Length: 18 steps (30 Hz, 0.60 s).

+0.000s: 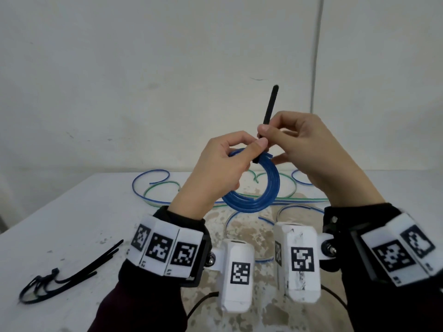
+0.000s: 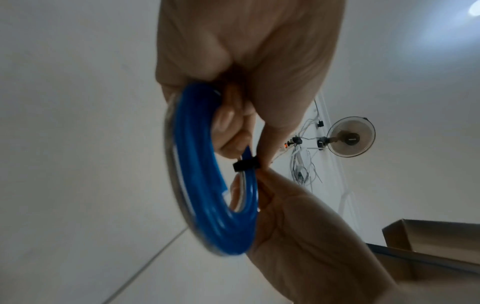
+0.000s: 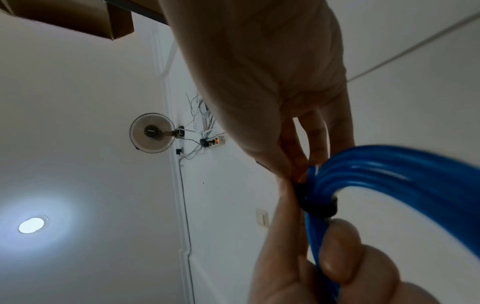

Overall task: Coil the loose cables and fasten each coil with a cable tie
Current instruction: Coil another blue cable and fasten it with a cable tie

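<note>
Left grip: I see my left hand [image 1: 215, 168] raised above the desk, fingers curled round the blue coil [image 1: 254, 192], thumb pressed at the cable tie's head.
Right grip: my right hand [image 1: 309, 149] sits just right of the left, thumb and forefinger pinching the black cable tie [image 1: 269, 109] just above the coil.
Coil: held in the air between both hands, its lower loop hanging toward me, clear of the desk.
Tie: banded around the coil's strands [image 2: 245, 164]; its free tail stands up and leans slightly right, past my fingers. The right wrist view shows the same band [image 3: 315, 205] tight on the blue strands.
Loose cables: blue and green lengths [image 1: 158, 188] curl on the far part of the desk, behind the hands.
Spare ties: a black bunch [image 1: 64, 276] lies on the near left.
Desk: white top [image 1: 84, 212], worn to mottled brown patches in the middle.
Room: plain white wall beyond; wrist views catch a wall fan [image 2: 350, 139] and a ceiling light [image 3: 32, 225].
</note>
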Tool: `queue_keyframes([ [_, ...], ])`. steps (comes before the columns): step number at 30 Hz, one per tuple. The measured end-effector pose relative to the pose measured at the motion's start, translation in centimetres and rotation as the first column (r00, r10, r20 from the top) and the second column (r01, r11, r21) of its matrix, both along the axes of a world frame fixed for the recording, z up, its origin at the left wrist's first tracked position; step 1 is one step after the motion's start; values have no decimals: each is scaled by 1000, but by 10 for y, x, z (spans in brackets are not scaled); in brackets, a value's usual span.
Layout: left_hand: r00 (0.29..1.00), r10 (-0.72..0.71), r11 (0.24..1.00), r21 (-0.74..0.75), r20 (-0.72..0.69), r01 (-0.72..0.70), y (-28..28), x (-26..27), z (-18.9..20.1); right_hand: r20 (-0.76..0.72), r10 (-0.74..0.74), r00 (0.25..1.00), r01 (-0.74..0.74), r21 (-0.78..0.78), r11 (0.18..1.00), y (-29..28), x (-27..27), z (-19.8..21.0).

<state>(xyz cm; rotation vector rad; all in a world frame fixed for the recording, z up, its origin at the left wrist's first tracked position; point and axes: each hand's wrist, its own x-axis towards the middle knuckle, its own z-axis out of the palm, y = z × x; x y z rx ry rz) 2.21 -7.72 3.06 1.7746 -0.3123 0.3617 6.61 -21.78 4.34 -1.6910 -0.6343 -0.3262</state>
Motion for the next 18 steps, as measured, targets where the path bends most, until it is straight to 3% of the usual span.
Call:
queue_keyframes([
  [4,994,81,994,60,74,-86,-9,-5,-1,36,-79,996,77,46,996,1,0,0],
  [9,1000,-12,995,-100,-5,11,-18,-12,-16,-167,93,982,-116,-132,984,-20,-8,0],
  [13,993,-114,943,-319,-34,98,-48,5,-20,-259,105,960,-164,-219,962,-66,-20,-1],
  [18,950,-292,886,-405,-112,225,-119,33,-33,-303,-72,950,54,-69,996,-141,-31,-27],
])
